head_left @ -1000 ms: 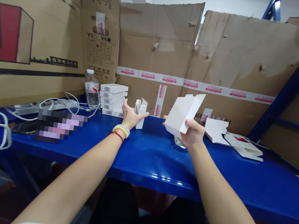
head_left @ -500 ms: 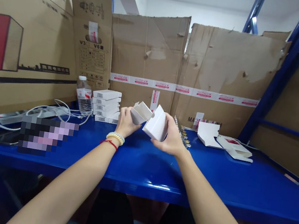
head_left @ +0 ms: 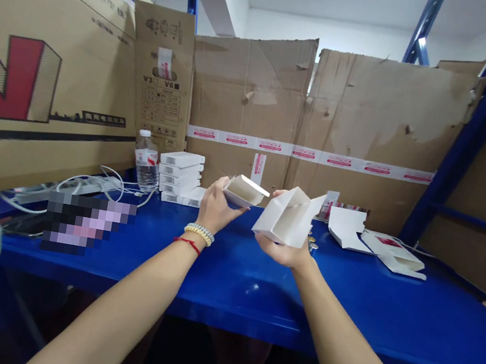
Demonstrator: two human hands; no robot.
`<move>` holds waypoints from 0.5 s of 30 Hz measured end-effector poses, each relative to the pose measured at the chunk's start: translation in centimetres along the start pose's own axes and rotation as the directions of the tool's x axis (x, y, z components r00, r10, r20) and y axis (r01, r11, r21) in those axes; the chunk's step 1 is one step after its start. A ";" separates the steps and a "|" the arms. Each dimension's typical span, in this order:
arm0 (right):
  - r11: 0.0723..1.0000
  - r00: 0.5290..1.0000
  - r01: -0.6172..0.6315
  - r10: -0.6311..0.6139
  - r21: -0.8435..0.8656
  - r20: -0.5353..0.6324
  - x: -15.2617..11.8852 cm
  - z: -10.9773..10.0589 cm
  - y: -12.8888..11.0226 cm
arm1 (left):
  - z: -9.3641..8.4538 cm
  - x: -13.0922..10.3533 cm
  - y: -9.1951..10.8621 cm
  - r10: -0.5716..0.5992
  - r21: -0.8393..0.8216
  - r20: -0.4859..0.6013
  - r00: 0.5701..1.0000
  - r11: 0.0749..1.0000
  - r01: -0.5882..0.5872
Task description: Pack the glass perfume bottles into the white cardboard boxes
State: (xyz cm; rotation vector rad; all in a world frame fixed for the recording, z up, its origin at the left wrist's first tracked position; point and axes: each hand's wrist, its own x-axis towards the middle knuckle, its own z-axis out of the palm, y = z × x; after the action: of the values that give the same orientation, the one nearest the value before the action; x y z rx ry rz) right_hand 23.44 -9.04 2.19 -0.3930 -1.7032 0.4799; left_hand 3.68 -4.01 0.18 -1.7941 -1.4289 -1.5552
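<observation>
My left hand (head_left: 216, 207) is closed around a small white carton (head_left: 241, 193), tilted with its open end toward the right. In my right hand (head_left: 287, 251) rests a second white carton (head_left: 277, 220), opened out so its hollow inside shows; the fingers hold it from below and behind. Both cartons are above the blue table, a small gap apart. Behind my right hand a few small metal, battery-like cylinders (head_left: 312, 245) show in part; the rest of them are hidden.
A stack of white boxes (head_left: 179, 172) and a water bottle (head_left: 147, 161) stand at the back left. White cables (head_left: 107, 184) and a blurred-out item (head_left: 89, 224) lie at left. Opened white cartons (head_left: 392, 250) lie at right. Cardboard sheets (head_left: 248, 96) wall the back.
The two cartons have moved apart. My right hand has turned its carton so the open inside now faces me. The view has shifted slightly.
</observation>
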 end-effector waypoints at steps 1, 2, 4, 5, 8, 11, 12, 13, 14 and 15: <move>0.999 1.000 -0.010 0.010 0.042 -0.019 0.0 0.0 -0.2 | 0.0 0.0 -0.1 0.013 0.008 -0.004 1.000 1.000 -0.013; 0.996 1.000 -0.014 0.016 0.087 -0.021 0.0 0.0 -0.4 | 0.1 0.0 -0.2 0.029 0.013 -0.006 1.000 0.999 -0.029; 0.978 0.997 -0.076 0.073 0.196 0.024 0.1 0.0 -0.6 | 0.1 0.0 -0.2 0.055 0.027 -0.002 0.999 0.998 -0.054; 0.958 0.992 -0.127 0.117 0.256 0.055 0.2 -0.1 -0.7 | 0.1 0.0 -0.2 0.057 0.037 0.005 0.998 0.998 -0.057; 0.872 0.966 -0.259 0.228 0.416 0.124 0.6 -0.2 -0.7 | 0.1 0.0 0.2 0.032 0.063 0.048 0.998 0.997 -0.035; 0.790 0.944 -0.321 0.311 0.522 0.110 1.1 -0.3 -0.6 | 0.1 -0.1 0.8 0.006 0.086 0.135 0.991 0.996 -0.018; 0.770 0.937 -0.327 0.340 0.548 0.080 1.2 -0.3 -0.5 | 0.1 -0.2 1.0 0.007 0.096 0.169 0.986 0.995 -0.023; 0.753 0.928 -0.326 0.371 0.572 0.040 1.4 -0.3 -0.4 | 0.2 -0.3 1.3 0.013 0.104 0.197 0.980 0.994 -0.034; 0.739 0.916 -0.319 0.402 0.593 -0.008 1.5 -0.3 -0.2 | 0.2 -0.3 1.5 0.025 0.109 0.218 0.976 0.993 -0.049; 0.732 0.901 -0.306 0.429 0.609 -0.064 1.7 -0.3 0.0 | 0.3 -0.4 1.8 0.041 0.111 0.231 0.972 0.992 -0.068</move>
State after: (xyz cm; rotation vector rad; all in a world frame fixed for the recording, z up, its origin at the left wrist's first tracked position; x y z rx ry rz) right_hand 23.44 -8.12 3.62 -0.3087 -1.1887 1.1910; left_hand 5.37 -4.69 0.29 -1.9734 -1.5247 -1.2419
